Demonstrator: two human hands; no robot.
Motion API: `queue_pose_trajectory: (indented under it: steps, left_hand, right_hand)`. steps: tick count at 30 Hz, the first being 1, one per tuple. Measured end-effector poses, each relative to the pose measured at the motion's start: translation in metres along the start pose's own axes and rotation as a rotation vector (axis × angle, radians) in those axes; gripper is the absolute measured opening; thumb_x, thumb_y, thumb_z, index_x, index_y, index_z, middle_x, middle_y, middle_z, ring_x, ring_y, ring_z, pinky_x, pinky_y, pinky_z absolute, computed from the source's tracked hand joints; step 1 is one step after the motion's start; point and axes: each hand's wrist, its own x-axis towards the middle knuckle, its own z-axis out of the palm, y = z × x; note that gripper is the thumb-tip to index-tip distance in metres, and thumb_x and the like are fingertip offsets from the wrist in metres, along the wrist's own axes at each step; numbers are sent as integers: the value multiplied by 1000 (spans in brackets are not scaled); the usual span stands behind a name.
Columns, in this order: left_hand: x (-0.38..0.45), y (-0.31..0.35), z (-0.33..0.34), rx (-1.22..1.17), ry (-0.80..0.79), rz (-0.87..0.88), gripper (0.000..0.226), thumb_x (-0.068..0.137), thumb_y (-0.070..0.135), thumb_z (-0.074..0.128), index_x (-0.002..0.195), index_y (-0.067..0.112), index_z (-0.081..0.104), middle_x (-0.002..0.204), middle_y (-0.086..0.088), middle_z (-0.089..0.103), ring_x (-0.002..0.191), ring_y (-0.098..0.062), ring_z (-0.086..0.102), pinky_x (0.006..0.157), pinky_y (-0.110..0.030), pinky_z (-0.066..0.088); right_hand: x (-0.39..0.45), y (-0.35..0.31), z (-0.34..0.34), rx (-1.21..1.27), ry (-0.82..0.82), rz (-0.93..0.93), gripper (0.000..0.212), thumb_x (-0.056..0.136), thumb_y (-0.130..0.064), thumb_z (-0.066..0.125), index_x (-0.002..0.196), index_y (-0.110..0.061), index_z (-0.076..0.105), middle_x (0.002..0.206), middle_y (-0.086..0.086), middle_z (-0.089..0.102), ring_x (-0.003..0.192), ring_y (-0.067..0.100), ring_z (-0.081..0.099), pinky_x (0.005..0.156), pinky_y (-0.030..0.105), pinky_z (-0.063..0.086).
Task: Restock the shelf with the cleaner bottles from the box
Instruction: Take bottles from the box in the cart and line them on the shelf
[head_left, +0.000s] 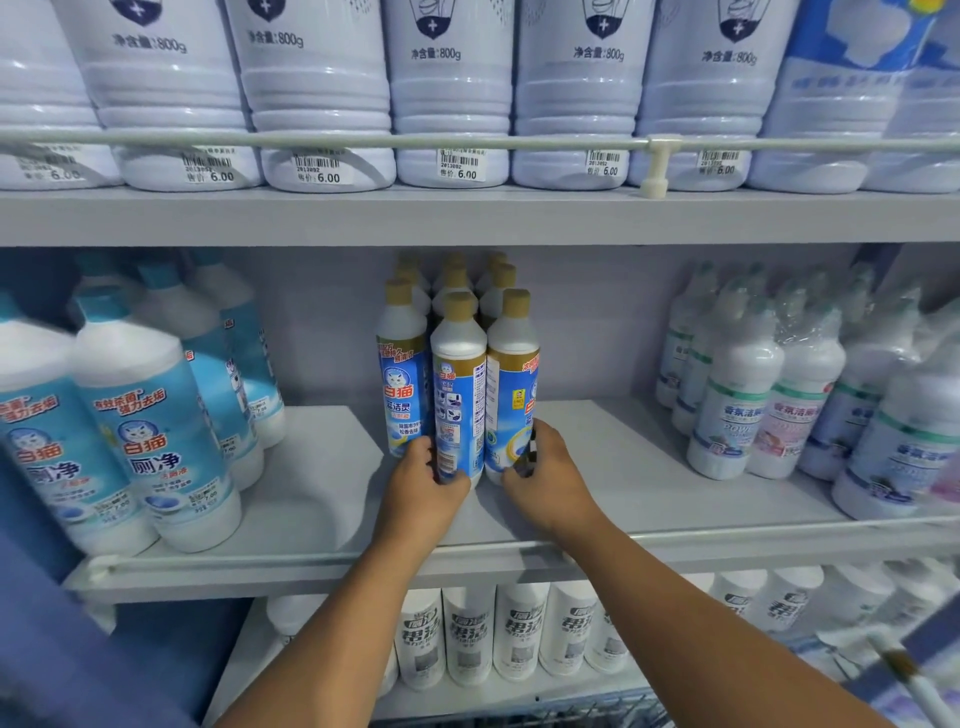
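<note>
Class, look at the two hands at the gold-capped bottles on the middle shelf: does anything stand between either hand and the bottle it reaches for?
Nothing visible does. The left hand already grips the base of the middle gold-capped white bottle with the blue label, and the right hand touches the base of the neighbouring gold-capped bottle on the right.

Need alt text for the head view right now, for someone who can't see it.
Both hands hold gold-capped cleaner bottles at their bases on the middle shelf: left hand on the centre bottle, right hand on the right bottle.
</note>
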Motion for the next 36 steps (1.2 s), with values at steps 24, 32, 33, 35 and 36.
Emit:
queue_pose_trajectory:
  steps: [24, 32, 33, 35, 36]
  left_hand:
    - [-1, 2, -1, 59, 80, 58, 40, 75, 29, 81, 109, 27, 60, 105, 4, 65, 81, -6, 64, 63, -23, 52]
    - [-4, 12, 1, 192, 132, 2, 45, 77, 45, 80, 105, 25, 51, 111, 4, 68, 92, -19, 68, 68, -33, 55]
    - [-4, 16, 1, 275, 141, 8, 48, 78, 49, 78, 108, 23, 51, 113, 3, 68, 95, -20, 68, 67, -31, 52]
    - [-3, 23, -1, 440, 157, 9, 55, 79, 55, 74, 113, 19, 51, 117, 0, 66, 100, -22, 67, 65, -29, 46]
    - [-1, 27, -1, 493, 160, 1, 57, 80, 58, 73, 115, 19, 51, 118, -1, 66, 102, -23, 67, 66, -30, 47]
  right_hand:
    - [11, 16, 3, -101, 47, 58, 49, 94, -31, 68, 139, -21, 48, 134, -1, 58, 107, 12, 60, 85, 22, 48]
    - [14, 8, 4, -141, 38, 84, 51, 93, -37, 68, 137, -20, 49, 130, -3, 63, 95, 5, 56, 79, 21, 45]
    - [14, 6, 4, -155, 38, 84, 50, 93, -38, 68, 136, -19, 50, 129, -3, 63, 95, 5, 55, 79, 21, 45]
    - [16, 5, 6, -184, 46, 77, 47, 94, -37, 67, 134, -18, 51, 128, -2, 64, 95, 7, 56, 80, 21, 45]
    - [18, 5, 7, -192, 51, 75, 45, 95, -36, 66, 133, -18, 51, 128, -1, 64, 95, 8, 56, 80, 22, 45]
